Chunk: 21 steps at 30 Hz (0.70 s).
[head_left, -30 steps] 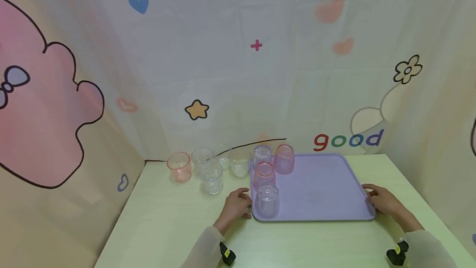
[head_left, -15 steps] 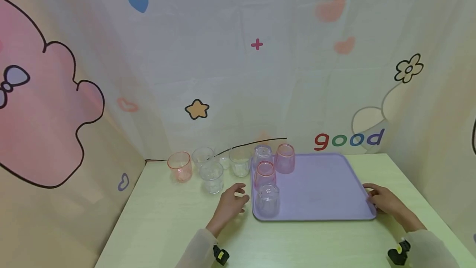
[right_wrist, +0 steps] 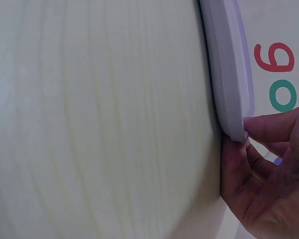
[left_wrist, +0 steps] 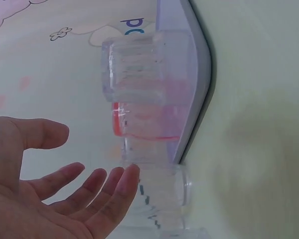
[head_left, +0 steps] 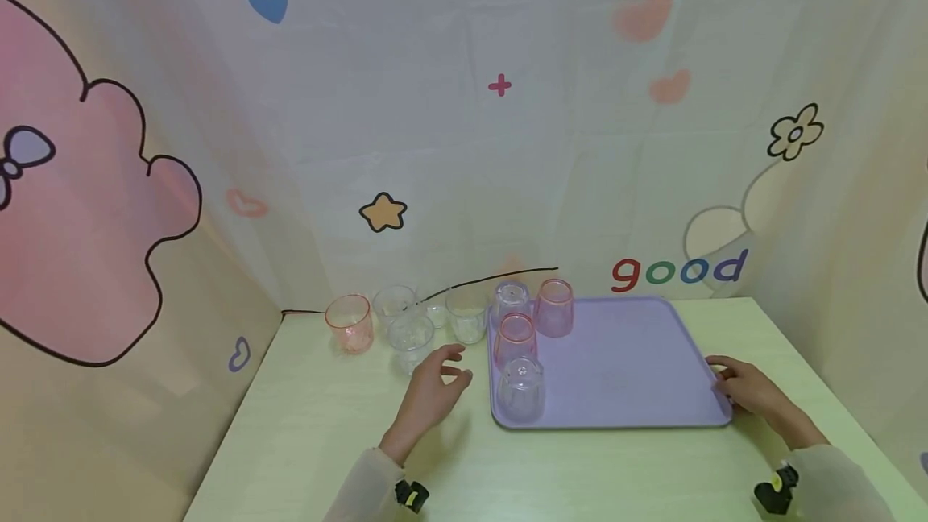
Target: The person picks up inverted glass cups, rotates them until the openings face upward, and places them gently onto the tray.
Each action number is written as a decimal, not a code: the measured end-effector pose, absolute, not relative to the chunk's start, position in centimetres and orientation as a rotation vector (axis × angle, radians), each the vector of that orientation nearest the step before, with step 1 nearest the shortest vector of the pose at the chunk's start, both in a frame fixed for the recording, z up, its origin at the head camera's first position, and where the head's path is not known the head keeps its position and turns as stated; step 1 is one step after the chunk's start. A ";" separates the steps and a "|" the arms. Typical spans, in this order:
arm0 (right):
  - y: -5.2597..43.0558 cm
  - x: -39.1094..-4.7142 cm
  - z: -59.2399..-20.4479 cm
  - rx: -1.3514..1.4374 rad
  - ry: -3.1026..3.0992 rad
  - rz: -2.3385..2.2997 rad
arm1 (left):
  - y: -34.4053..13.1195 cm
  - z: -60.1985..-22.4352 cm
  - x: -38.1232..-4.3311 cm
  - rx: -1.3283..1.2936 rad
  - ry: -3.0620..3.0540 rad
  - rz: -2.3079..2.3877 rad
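From my remote seat I see the desk (head_left: 304,449) bearing a purple tray (head_left: 623,369), which the right hand (head_left: 750,390) pinches at its right edge. The left hand (head_left: 428,395), fingers loosely spread, hovers near a clear cup (head_left: 410,333) left of the tray; four cups (head_left: 521,397) stand along the tray's left side.

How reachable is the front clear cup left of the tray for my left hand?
Probably yes: the left hand is empty and appears close to that clear cup, with no other cup between them.
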State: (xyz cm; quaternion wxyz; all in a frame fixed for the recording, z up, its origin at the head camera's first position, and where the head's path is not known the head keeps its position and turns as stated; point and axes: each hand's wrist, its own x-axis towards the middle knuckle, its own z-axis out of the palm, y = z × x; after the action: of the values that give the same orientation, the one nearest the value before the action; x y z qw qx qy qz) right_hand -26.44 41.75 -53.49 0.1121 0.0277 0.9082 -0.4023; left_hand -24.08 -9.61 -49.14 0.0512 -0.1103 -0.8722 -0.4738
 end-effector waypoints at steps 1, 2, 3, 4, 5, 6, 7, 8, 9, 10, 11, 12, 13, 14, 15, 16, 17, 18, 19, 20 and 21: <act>41.8 -26.4 -53.5 0.086 2.665 -1.182 | -9.8 -49.0 -24.0 -0.343 -2.645 -1.433; 41.8 -26.5 -53.5 0.087 2.665 -1.183 | -9.9 -48.8 -24.0 -0.347 -2.637 -1.424; 41.8 -26.5 -53.6 0.085 2.664 -1.184 | -10.1 -48.7 -24.0 -0.348 -2.626 -1.415; 41.8 -26.5 -53.6 0.085 2.663 -1.180 | -10.2 -48.5 -23.9 -0.347 -2.616 -1.401; 41.8 -26.5 -53.6 0.089 2.662 -1.177 | -10.4 -48.3 -23.9 -0.351 -2.601 -1.389; 41.9 -26.5 -53.6 0.094 2.659 -1.178 | -10.6 -48.2 -23.8 -0.345 -2.593 -1.380; 41.9 -26.5 -53.6 0.100 2.655 -1.178 | -10.7 -48.0 -23.8 -0.335 -2.588 -1.366; 41.9 -26.5 -53.6 0.100 2.653 -1.178 | -10.9 -47.8 -23.8 -0.331 -2.582 -1.351; 41.9 -26.5 -53.6 0.101 2.652 -1.176 | -11.1 -47.6 -23.8 -0.322 -2.576 -1.338; 41.9 -26.5 -53.6 0.101 2.651 -1.173 | -11.3 -47.4 -23.8 -0.315 -2.573 -1.322; 41.9 -26.5 -53.6 0.105 2.649 -1.176 | -11.5 -47.2 -23.8 -0.307 -2.569 -1.310; 41.8 -26.5 -53.6 0.106 2.647 -1.175 | -11.8 -47.0 -23.8 -0.296 -2.569 -1.301; 41.8 -26.5 -53.6 0.108 2.648 -1.172 | -12.0 -46.8 -23.9 -0.291 -2.563 -1.286; 41.8 -26.5 -53.5 0.107 2.648 -1.170 | -12.3 -46.6 -23.9 -0.296 -2.555 -1.270; 41.8 -26.5 -53.5 0.108 2.648 -1.169 | -12.6 -46.4 -24.0 -0.294 -2.548 -1.254; 41.8 -26.4 -53.5 0.105 2.649 -1.167 | -12.9 -46.2 -24.1 -0.292 -2.545 -1.233; 41.8 -26.4 -53.5 0.105 2.652 -1.167 | -13.2 -46.0 -24.2 -0.291 -2.539 -1.215; 41.8 -26.4 -53.5 0.092 2.655 -1.165 | -13.5 -45.9 -24.3 -0.291 -2.534 -1.193; 41.8 -26.4 -53.5 0.089 2.658 -1.165 | -13.8 -45.8 -24.4 -0.289 -2.532 -1.168; 41.8 -26.4 -53.5 0.083 2.661 -1.163 | -14.2 -45.7 -24.5 -0.288 -2.530 -1.146; 41.8 -26.3 -53.5 0.081 2.665 -1.163 | -14.5 -45.5 -24.6 -0.282 -2.531 -1.127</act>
State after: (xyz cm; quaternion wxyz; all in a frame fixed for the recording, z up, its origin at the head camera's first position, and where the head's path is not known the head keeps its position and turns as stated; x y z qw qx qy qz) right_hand -26.34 41.77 -53.48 0.1164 0.0276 0.9099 -0.3971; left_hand -24.57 -14.53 -45.55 0.1773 -0.0996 -0.8945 -0.3981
